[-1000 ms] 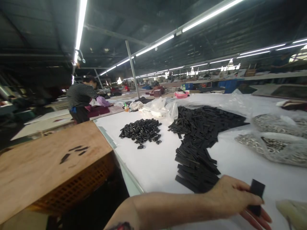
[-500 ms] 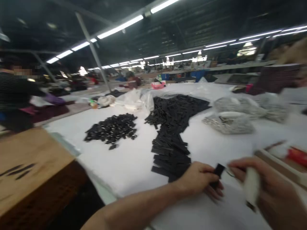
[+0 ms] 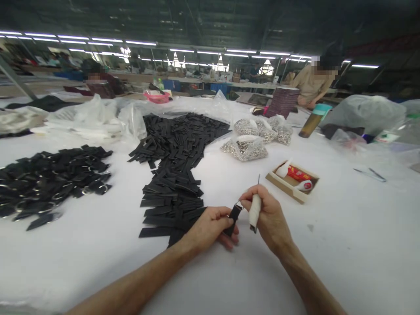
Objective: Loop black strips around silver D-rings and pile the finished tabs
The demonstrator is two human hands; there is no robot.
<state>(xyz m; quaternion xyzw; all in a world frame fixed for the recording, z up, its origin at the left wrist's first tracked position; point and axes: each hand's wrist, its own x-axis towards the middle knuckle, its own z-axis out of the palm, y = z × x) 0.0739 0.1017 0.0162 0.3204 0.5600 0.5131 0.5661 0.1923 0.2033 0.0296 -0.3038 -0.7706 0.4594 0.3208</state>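
A short black strap (image 3: 233,220) is pinched between the thumb and fingers of my left hand (image 3: 213,227). At its upper end is a metal ring (image 3: 239,204), which the fingertips of my right hand (image 3: 271,218) touch. My right hand also holds a tool with a pale wrapped handle (image 3: 255,211), its thin metal tip pointing up. Left of my left hand lies a long heap of flat black strips (image 3: 173,192). Further left is a pile of black pieces with metal rings (image 3: 52,179).
An open cardboard box (image 3: 285,188) holds a red packet and white items. Clear bags of metal rings (image 3: 245,148) lie behind it. A teal-lidded bottle (image 3: 315,120), pink basket (image 3: 157,96) and tweezers-like tool (image 3: 370,174) stand or lie around. A person (image 3: 311,83) works across the table.
The view has swung to the right, showing the box, bottle and a person across the table. Both hands still hold the strap and the tool, now with the ring visible at the strap's end.
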